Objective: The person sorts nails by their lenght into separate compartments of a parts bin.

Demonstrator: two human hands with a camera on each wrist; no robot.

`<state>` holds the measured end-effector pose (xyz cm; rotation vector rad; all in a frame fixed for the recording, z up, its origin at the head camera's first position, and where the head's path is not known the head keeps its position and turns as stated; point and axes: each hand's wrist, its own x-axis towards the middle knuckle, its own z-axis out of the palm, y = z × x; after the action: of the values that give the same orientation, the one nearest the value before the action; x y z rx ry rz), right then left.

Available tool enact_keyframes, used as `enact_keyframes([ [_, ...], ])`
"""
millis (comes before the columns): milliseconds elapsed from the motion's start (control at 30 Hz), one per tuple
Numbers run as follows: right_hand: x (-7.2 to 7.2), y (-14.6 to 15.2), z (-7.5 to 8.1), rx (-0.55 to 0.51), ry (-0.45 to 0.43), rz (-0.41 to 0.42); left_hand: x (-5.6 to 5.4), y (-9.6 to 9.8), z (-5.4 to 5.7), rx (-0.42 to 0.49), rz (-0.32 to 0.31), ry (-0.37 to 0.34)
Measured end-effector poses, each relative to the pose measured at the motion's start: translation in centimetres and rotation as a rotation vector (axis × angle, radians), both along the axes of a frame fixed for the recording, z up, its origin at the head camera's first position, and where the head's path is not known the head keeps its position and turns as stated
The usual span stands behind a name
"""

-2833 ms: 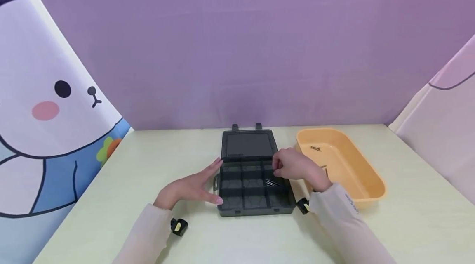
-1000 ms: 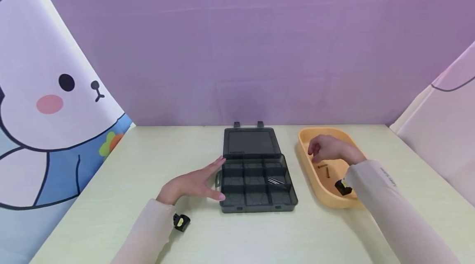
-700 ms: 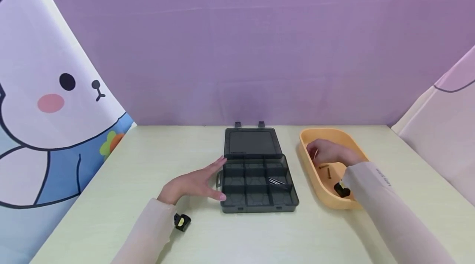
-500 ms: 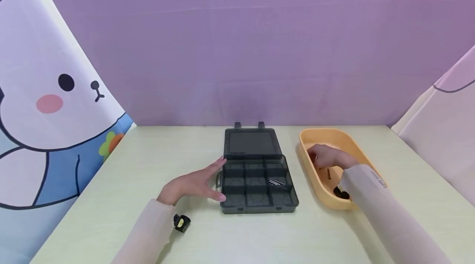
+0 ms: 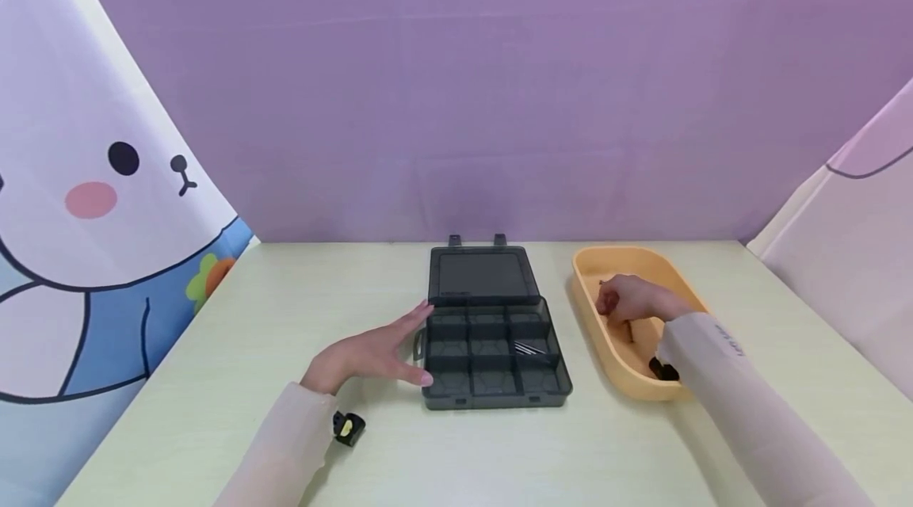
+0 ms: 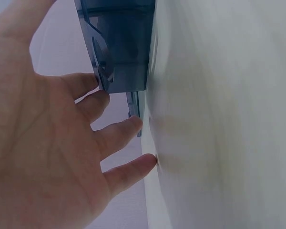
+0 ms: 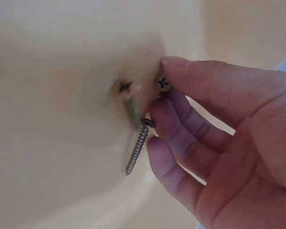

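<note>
My left hand (image 5: 367, 356), fingers spread, rests at the left side of a dark translucent compartment box (image 5: 492, 402); in the left wrist view its fingertips are right at the box wall. The box lid (image 5: 483, 273) lies back, away from me. Several thin shiny pieces (image 5: 529, 348) lie in its middle right compartment. Inside the yellow tray (image 5: 702, 376), my right hand (image 5: 631, 299) pinches a screw (image 7: 163, 84) between thumb and fingers, only its cross-slotted head showing. By the fingertips are a threaded screw (image 7: 136, 150) and a blurred second one (image 7: 125, 87).
The tray stands to the right of the box on a pale table (image 5: 456, 459). Its raised rim surrounds my right hand. A purple cloth backdrop (image 5: 464, 95) rises behind the table, with a cartoon-printed cloth (image 5: 107, 253) at the left.
My right hand has moved from over the box's right side into the tray, reached down among the screws, and shifted slightly there. My left hand has stayed at the box.
</note>
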<state>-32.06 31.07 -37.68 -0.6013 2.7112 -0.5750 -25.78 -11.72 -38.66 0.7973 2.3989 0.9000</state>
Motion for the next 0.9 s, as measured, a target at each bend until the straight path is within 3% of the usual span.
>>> enact_keyframes([
  [167, 0.0, 0.7, -0.2, -0.018, -0.032, -0.015, 0.1, 0.0, -0.1, 0.004, 0.006, -0.009],
  [500, 0.4, 1.4, 0.5, -0.011, 0.004, -0.03, 0.2, 0.2, -0.2, 0.001, 0.002, -0.01],
  [800, 1.0, 2.3, 1.6, 0.051, -0.102, 0.0, 0.0, 0.1, 0.1, -0.024, -0.003, 0.022],
  [900, 1.2, 2.5, 1.3, 0.067, -0.087, 0.01, -0.1, 0.1, 0.0, -0.024, -0.004, 0.021],
])
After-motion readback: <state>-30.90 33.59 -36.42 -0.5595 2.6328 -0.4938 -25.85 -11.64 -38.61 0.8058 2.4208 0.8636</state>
